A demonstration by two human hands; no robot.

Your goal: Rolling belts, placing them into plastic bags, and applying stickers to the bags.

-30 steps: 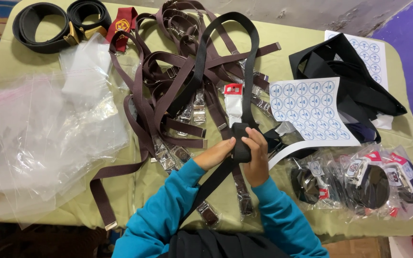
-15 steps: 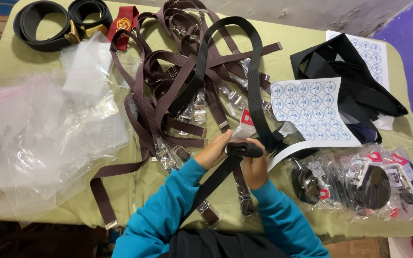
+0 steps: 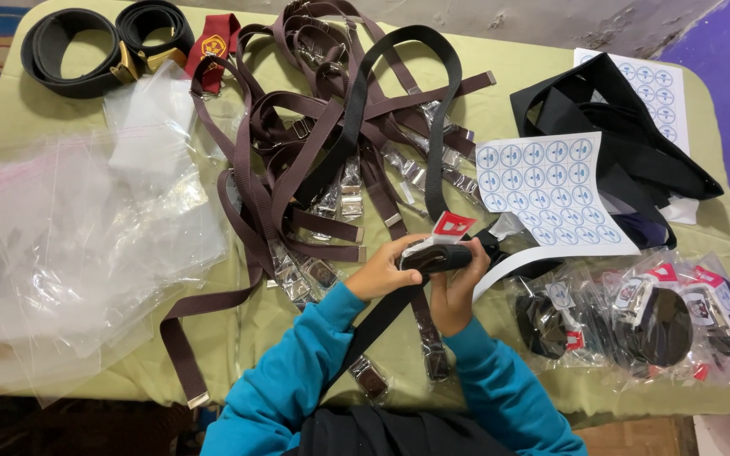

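My left hand (image 3: 384, 271) and my right hand (image 3: 456, 287) both grip a black webbing belt (image 3: 365, 97), rolled tight at the end between them near the table's front. A small red and white tag (image 3: 451, 225) sticks up from the roll. The belt's free length loops away over a pile of brown belts (image 3: 297, 160) and back toward me. Both sleeves are teal.
Clear plastic bags (image 3: 78, 245) cover the left of the green table (image 3: 517, 72). Coiled black belts (image 3: 86, 46) lie at the far left. Sticker sheets (image 3: 551, 190) and black belts (image 3: 627, 143) sit right, bagged rolled belts (image 3: 644, 312) at the front right.
The rolled end has turned from upright to lying sideways between my hands, and the red tag has swung to the right. The black belt's loop has shifted slightly rightward.
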